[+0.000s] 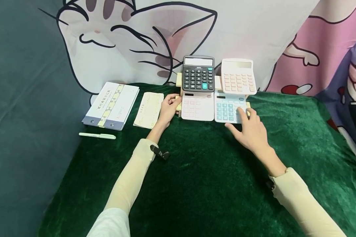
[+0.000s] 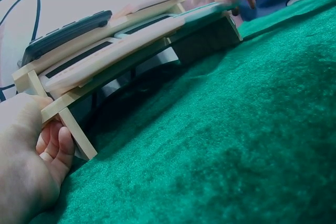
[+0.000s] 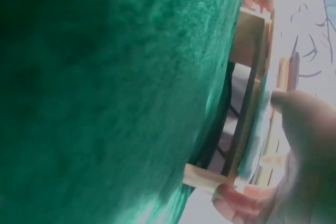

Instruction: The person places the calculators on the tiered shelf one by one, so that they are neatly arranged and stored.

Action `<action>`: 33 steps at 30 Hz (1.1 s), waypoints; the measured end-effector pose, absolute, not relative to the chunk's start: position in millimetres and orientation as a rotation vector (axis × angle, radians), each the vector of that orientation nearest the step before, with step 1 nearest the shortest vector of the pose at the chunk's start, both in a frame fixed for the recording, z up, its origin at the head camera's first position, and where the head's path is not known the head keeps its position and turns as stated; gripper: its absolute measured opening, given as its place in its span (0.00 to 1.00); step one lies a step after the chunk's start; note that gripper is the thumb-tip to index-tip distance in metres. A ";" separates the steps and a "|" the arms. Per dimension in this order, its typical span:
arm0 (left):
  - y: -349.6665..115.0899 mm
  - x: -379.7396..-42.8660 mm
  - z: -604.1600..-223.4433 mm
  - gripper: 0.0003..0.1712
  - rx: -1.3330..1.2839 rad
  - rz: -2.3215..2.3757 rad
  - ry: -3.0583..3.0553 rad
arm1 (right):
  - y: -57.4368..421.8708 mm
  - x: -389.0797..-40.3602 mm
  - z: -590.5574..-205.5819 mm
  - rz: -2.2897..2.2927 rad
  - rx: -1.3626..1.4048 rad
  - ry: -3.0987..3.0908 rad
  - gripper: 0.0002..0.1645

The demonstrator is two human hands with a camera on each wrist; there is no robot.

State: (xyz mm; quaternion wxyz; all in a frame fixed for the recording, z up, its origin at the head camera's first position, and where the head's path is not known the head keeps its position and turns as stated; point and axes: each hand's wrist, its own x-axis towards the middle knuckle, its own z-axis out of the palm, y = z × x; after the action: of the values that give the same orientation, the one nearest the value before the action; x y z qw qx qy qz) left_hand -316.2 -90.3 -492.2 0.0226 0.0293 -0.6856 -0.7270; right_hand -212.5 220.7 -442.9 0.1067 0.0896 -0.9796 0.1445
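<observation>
A two-tier wooden stand (image 2: 77, 132) holds several calculators. On its upper tier lie a black calculator (image 1: 198, 74) and a white one with pink keys (image 1: 238, 77). Below them are a pale pink calculator (image 1: 197, 110) and a light blue calculator (image 1: 223, 113). My left hand (image 1: 167, 110) grips the stand's left end, thumb over the wooden bar and fingers curled beneath. Spread over the right end is my right hand (image 1: 252, 131), its index fingertip on the blue calculator. Its other fingers hang beside the stand's end, and its thumb is near the calculator's front edge.
Left of the stand lies a pale yellow paper pad (image 1: 148, 110), beside a white-covered booklet (image 1: 111, 103) with a patterned strip. A mint-green pen (image 1: 97, 135) lies in front of the booklet. Green cloth (image 1: 195, 171) covers the table, and a cat-print curtain (image 1: 246, 26) hangs close behind.
</observation>
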 end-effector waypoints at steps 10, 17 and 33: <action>-94.9 -314.6 -493.1 0.18 0.105 -2.253 -2.123 | 240.0 -208.1 -432.7 0.716 0.201 -2.918 0.43; -94.7 -319.6 -492.8 0.21 0.081 -2.289 -2.127 | 250.6 -215.3 -425.5 0.799 0.197 -2.989 0.44; -122.2 -325.1 -480.2 0.20 -0.046 -1.829 -2.381 | 324.5 -267.9 -392.9 0.630 0.356 -2.908 0.36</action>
State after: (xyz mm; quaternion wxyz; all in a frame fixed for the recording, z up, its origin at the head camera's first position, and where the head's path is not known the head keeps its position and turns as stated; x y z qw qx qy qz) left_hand -325.1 -122.2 -480.2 0.0695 -0.0151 -0.7911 -0.6076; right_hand -267.9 324.5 -392.9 0.0724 0.1185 -0.9678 0.2098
